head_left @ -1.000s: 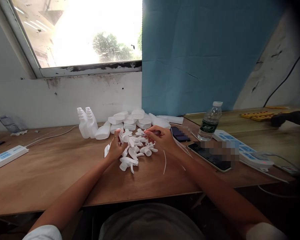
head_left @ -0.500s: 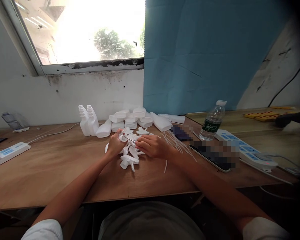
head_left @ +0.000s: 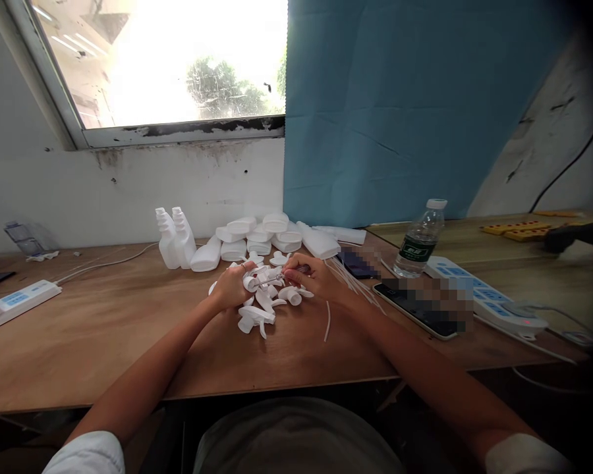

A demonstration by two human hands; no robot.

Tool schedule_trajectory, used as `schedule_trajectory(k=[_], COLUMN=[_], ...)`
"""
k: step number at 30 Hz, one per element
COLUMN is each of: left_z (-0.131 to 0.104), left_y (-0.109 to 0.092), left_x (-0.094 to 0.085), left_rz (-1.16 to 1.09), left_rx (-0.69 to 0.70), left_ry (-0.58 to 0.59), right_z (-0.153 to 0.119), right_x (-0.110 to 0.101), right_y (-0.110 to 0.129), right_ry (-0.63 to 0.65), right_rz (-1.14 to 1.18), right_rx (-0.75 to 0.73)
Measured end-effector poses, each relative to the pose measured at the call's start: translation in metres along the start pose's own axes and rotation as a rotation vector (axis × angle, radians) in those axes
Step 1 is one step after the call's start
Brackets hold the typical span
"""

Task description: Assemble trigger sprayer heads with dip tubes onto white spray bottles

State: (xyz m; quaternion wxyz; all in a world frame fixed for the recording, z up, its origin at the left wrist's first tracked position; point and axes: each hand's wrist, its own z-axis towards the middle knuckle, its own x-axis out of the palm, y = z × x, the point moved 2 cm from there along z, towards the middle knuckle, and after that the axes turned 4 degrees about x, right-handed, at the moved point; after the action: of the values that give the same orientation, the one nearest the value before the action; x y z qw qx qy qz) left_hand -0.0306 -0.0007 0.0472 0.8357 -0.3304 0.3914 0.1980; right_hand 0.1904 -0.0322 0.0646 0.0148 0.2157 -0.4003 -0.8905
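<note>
My left hand (head_left: 228,287) is closed around a white trigger spray head (head_left: 250,283), its round collar turned to the right. In my right hand (head_left: 316,276) is a screwdriver (head_left: 275,279); its thin metal shaft points left to the collar of that spray head. Whether the tip touches the inside cannot be made out. Below and between both hands lies a loose heap of white trigger spray heads (head_left: 264,299). One spray head (head_left: 254,317) lies nearest to me, its lever toward the table edge.
Two white bottles (head_left: 170,240) stand upright at the back; several more (head_left: 277,224) lie stacked beside them. Thin white tubes (head_left: 353,280), a phone (head_left: 418,311), a water bottle (head_left: 418,247) and a power strip (head_left: 489,296) are on the right. Another power strip (head_left: 24,301) lies left.
My right hand has drawn back to the right and up, and more of the screwdriver and the spray heads beneath it shows. My left hand has shifted slightly, keeping its spray head.
</note>
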Motion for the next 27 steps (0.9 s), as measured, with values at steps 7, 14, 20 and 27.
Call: schedule_trajectory(k=[7,14,20,27], left_z=[0.003,0.007,0.007,0.005], left_y=[0.002,-0.005,-0.004,-0.013], left_x=[0.007,0.005,0.004,0.002], left_rz=[-0.430,-0.761,-0.796,-1.002], left_rx=[-0.005,-0.159,-0.230,-0.278], left_ry=[-0.064,-0.044,0.031,0.172], right_z=[-0.005,-0.005,-0.007,-0.012], right_x=[0.016,0.023,0.026,0.036], right_y=[0.003,0.000,-0.004,0.002], right_ry=[-0.081,-0.122,-0.113,-0.014], right_rz=[0.286,0.308,0.255,0.004], right_rx=[0.109,0.105,-0.004,-0.280])
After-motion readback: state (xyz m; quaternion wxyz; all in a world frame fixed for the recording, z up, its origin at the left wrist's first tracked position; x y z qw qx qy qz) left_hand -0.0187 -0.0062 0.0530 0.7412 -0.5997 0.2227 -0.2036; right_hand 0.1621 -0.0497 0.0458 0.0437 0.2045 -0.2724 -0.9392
